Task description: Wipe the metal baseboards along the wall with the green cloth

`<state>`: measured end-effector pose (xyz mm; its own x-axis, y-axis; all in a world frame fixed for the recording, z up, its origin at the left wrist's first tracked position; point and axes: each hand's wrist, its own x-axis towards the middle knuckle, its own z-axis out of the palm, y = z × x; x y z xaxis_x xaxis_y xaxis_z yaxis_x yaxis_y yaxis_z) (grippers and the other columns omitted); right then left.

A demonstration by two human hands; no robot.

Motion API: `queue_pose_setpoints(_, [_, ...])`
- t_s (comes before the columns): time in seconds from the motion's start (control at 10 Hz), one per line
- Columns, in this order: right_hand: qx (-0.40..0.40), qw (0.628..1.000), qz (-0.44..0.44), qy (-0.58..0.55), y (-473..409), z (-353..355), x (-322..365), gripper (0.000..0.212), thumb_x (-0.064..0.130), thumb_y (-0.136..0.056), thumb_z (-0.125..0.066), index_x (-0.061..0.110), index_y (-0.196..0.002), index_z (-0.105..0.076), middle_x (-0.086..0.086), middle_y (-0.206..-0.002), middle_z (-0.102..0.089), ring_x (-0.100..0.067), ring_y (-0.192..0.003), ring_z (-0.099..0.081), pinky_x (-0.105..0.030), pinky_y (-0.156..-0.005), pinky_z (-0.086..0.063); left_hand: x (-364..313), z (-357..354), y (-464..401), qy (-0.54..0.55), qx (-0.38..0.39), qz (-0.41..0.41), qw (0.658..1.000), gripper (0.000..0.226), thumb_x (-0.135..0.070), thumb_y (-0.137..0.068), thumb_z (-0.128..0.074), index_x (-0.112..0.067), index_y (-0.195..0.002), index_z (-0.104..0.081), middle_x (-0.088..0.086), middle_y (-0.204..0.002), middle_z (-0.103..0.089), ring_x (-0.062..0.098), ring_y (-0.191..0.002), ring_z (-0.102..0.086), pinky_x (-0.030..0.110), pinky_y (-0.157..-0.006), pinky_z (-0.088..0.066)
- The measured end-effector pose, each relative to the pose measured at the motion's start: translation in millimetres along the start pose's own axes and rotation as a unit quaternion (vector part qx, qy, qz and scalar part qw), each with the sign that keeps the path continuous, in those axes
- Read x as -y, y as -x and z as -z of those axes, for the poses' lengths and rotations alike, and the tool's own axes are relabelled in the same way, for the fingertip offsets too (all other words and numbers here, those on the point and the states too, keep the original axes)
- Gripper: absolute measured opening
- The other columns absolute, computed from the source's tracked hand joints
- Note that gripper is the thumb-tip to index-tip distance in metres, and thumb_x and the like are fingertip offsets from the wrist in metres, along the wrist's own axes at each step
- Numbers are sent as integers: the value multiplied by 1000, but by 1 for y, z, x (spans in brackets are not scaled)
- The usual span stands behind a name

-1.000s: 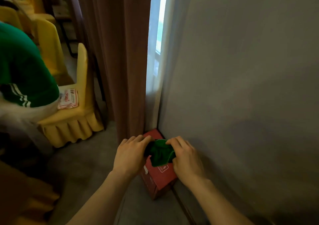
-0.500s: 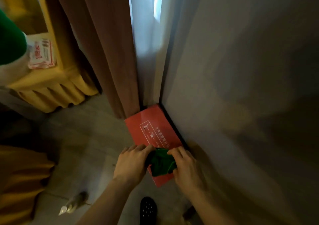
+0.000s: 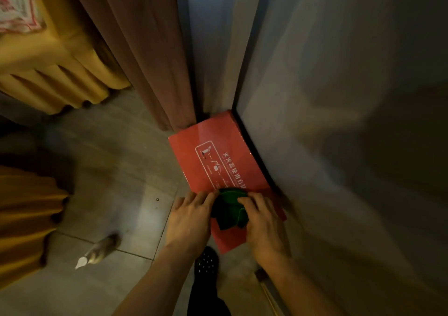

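Both hands are closed narrow around the same thing. The left hand (image 3: 191,221) pinches the near-left side of the green cloth (image 3: 230,212), thumb and forefinger meeting on its upper fold. The right hand (image 3: 264,226) curls over the cloth's right side, fingertips (image 3: 244,200) pressed into the bunched fabric. The cloth is gathered between them into a loose wad rather than spread flat.

The wad sits over the near end of a red box (image 3: 213,160), which stands on the floor tight against the wall (image 3: 339,121); whether the cloth rests on the box lid or is held just above it cannot be told.

By the look of it the cloth is light, soft and limp. It will take any shape and offers no stiffness of its own, so any pressure on the metal has to come from the fingers behind it. A folded pad held flat under the fingers of one hand, with a corner tucked into the palm, would probably handle better than this ball, which would likely roll and shed its loose ends.

The baseboard (image 3: 257,155) shows as a dark strip along the foot of the wall, partly hidden behind the box and reappearing near the bottom edge of the view. Left of the box a brown curtain (image 3: 150,61) hangs to the floor (image 3: 116,170), with a yellow-skirted chair (image 3: 55,68) beyond. A spray bottle (image 3: 99,250) lies blurred on the tiles, well apart from the hands, and a dark shoe (image 3: 206,264) shows below the wrists.
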<state>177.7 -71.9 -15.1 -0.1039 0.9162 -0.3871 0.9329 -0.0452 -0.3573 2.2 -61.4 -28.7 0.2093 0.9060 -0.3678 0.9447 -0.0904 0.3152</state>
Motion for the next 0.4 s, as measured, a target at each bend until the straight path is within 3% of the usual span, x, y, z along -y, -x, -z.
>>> queue_pose_setpoints(0.1, [57,997,5,49,-1,-13,-10,85,25,-87,-65,29,-154,-13,-8,-163,-4,-28,-148,0,-46,-116,-27,1,-10,3,0,34,-6,999,91,-33,-92,-62,-33,-158,1,-1,-168,-7,25,-153,-5,43,-124,-5])
queue_pose_setpoints(0.2, [78,991,27,101,1,-20,-15,98,50,-84,-59,30,-153,8,-8,-163,12,-29,-147,17,-52,-119,-10,0,-17,7,-36,84,-31,995,106,-58,-92,-55,-30,-152,28,1,-163,29,26,-147,32,48,-122,15])
queue_pose_setpoints(0.3, [80,989,15,127,3,-24,-23,103,70,-81,-50,36,-149,20,-9,-163,10,-33,-147,15,-55,-119,-3,-1,-24,10,-60,109,-33,992,111,-73,-89,-44,-26,-146,38,0,-157,39,27,-143,39,51,-123,13])
queue_pose_setpoints(0.4, [90,988,-4,124,3,-22,-32,102,77,-78,-46,43,-146,24,-8,-164,7,-33,-147,12,-56,-117,-11,3,-25,9,-75,125,-15,989,113,-77,-87,-43,-25,-145,39,0,-158,38,27,-143,38,51,-123,11])
